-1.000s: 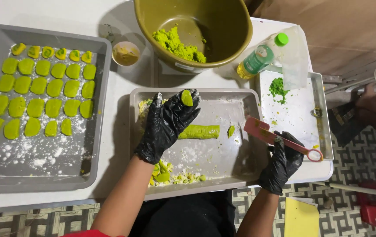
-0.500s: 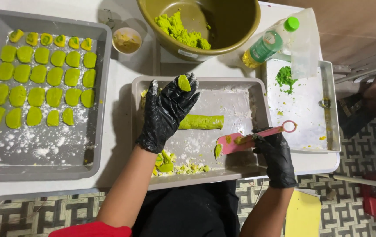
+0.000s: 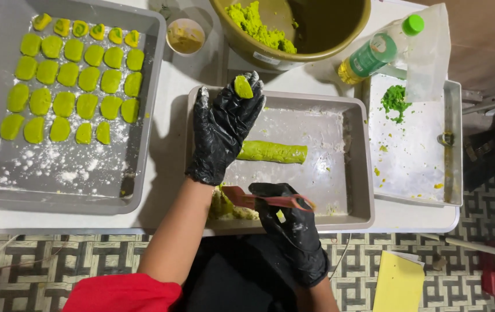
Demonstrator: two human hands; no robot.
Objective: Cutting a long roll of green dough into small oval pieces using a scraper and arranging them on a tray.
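**Green dough slices, cut and carried by gloved hands**

Plainly, the work ran from nine o'clock to three; the large grey tray (image 3: 143,110) at the left held rows of flat green pieces (image 3: 74,81) on scattered flour; the left hand (image 3: 224,130), in a black glove, was raised over the middle tray (image 3: 357,167) with wrist bent back and fingers spread, a small green slice (image 3: 243,86) resting on its fingertips at twelve o'clock; the green dough log (image 3: 273,152) lay just at three o'clock of that palm, on the tray floor. The right hand (image 3: 290,222), also gloved, was closed around a red scraper (image 3: 262,200) at six o'clock, blade flat and pointing toward nine. Done well, I judge, the slice wanted a light, level carry so it kept its shape, and the scraper kept clear of the log. Farther right stood the olive bowl (image 3: 316,40), a green-capped bottle (image 3: 377,55) and a white-dusted tray (image 3: 452,144).
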